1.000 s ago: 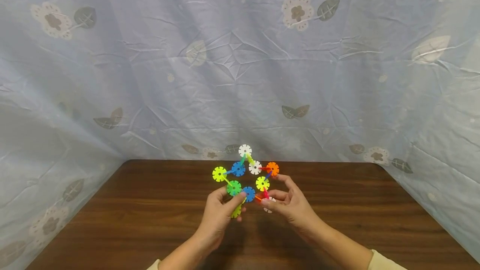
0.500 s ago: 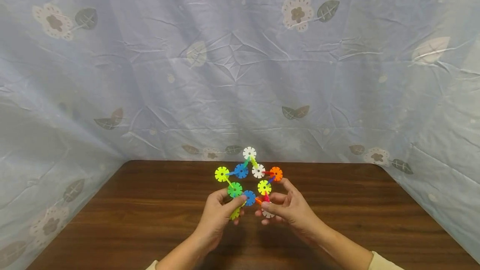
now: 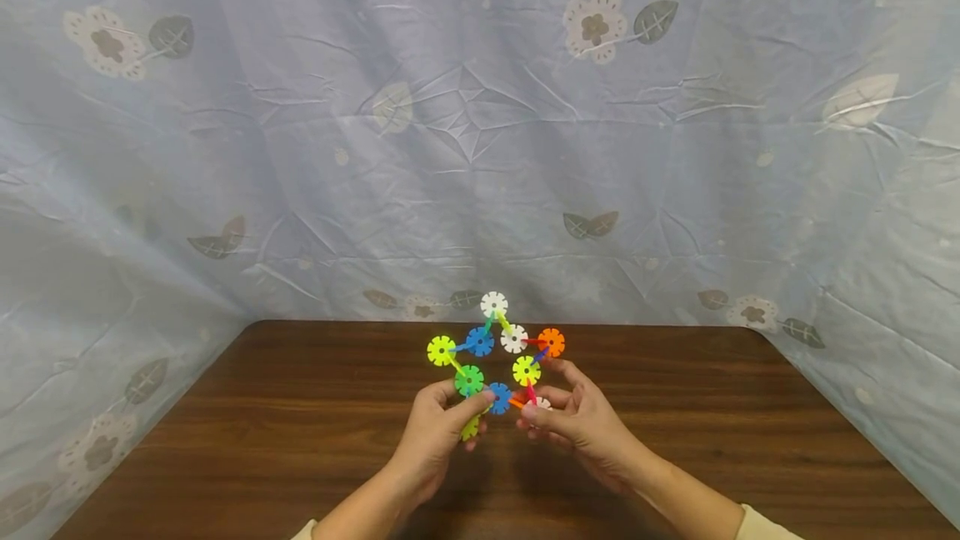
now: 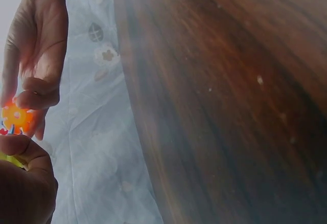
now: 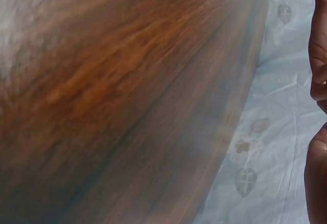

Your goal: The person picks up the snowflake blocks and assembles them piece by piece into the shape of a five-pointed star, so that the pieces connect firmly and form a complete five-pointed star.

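Both hands hold up a star-shaped ring of joined plastic snowflake discs above the table. A white disc (image 3: 494,304) forms its top point, a yellow disc (image 3: 441,350) the left point and an orange disc (image 3: 551,342) the right one. My left hand (image 3: 431,436) pinches the lower left by the blue disc (image 3: 499,398), its thumb in front; a green disc (image 3: 469,379) sits just above. My right hand (image 3: 596,427) pinches the lower right point, where a white disc is partly hidden by the thumb. In the left wrist view, the orange disc (image 4: 15,115) shows between the hands.
Beneath the hands lies a dark brown wooden table (image 3: 300,423) with rounded far corners. A pale grey-blue curtain (image 3: 480,190) with flowers and leaves hangs behind it and along both sides.
The disc star has rocked slightly right and down, then partly back. My right fingers have shifted around the lower right point, covering more of its white disc. My left hand keeps its hold.
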`<state>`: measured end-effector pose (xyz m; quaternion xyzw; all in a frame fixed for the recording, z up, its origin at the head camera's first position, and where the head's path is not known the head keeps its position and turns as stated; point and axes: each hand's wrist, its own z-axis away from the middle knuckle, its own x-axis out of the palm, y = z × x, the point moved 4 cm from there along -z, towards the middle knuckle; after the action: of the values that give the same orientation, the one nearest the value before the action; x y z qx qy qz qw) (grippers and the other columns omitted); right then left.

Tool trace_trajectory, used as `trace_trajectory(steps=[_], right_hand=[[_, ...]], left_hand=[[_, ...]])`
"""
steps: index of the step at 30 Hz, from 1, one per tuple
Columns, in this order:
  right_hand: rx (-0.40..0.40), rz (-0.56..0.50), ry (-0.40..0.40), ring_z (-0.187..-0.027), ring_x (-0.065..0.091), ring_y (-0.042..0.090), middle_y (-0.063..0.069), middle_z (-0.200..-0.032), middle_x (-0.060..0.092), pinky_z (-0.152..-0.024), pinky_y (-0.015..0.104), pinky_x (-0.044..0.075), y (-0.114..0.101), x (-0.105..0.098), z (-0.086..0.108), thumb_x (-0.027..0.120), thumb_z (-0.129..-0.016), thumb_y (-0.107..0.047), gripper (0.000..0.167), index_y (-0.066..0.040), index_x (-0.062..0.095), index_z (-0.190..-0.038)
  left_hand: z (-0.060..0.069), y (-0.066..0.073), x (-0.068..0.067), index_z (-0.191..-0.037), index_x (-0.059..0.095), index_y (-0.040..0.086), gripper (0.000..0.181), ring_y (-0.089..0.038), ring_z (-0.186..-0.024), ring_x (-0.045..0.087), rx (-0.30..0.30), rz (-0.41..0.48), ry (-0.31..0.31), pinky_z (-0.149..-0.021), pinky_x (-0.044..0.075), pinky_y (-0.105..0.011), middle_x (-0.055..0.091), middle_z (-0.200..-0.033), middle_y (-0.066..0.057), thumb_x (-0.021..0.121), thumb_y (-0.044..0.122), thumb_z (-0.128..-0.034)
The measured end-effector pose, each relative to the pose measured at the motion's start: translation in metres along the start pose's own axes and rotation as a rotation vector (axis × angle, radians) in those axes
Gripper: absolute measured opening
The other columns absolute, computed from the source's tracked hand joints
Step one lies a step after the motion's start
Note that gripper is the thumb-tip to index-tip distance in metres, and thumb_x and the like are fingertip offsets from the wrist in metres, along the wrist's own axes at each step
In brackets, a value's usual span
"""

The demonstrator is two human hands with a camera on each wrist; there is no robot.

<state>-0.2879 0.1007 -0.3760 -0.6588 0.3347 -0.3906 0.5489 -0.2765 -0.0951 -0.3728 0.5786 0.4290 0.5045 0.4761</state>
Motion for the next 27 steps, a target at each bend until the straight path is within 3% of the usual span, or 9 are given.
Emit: trace_trajectory(steps=[12, 18, 27], right_hand=[[0.036, -0.006, 0.023, -0.093, 0.076, 0.009, -0.003, -0.102, 0.076, -0.095, 0.032, 0.063, 0.0015, 0.0015, 0.0025, 0.074, -0.097, -0.008, 0.083, 0.000, 0.018, -0.156], [0.032, -0.029, 0.029, -0.097, 0.077, 0.011, -0.001, -0.107, 0.077, -0.098, 0.031, 0.062, 0.0012, 0.0042, 0.0030, 0.073, -0.098, -0.008, 0.072, 0.002, 0.025, -0.150], [0.038, -0.071, 0.046, -0.096, 0.077, 0.012, 0.002, -0.107, 0.076, -0.096, 0.028, 0.062, 0.0032, 0.0065, 0.0052, 0.073, -0.098, -0.009, 0.078, 0.008, 0.018, -0.152]], left_hand=[[-0.0016, -0.0016, -0.0009, -0.085, 0.066, 0.009, 0.012, -0.006, -0.059, 0.056, -0.026, 0.008, -0.079, -0.051, 0.045, -0.016, 0.064, -0.067, 0.008, 0.073, 0.009, -0.0941], [-0.0005, -0.0009, -0.0011, -0.088, 0.065, 0.008, 0.011, -0.006, -0.062, 0.057, -0.035, 0.012, -0.080, -0.052, 0.046, -0.016, 0.065, -0.072, 0.007, 0.073, 0.010, -0.0952], [-0.0004, -0.0006, -0.0031, -0.091, 0.066, 0.005, 0.009, -0.005, -0.060, 0.059, -0.036, -0.006, -0.110, -0.052, 0.048, -0.017, 0.066, -0.073, 0.006, 0.072, 0.009, -0.0958]])
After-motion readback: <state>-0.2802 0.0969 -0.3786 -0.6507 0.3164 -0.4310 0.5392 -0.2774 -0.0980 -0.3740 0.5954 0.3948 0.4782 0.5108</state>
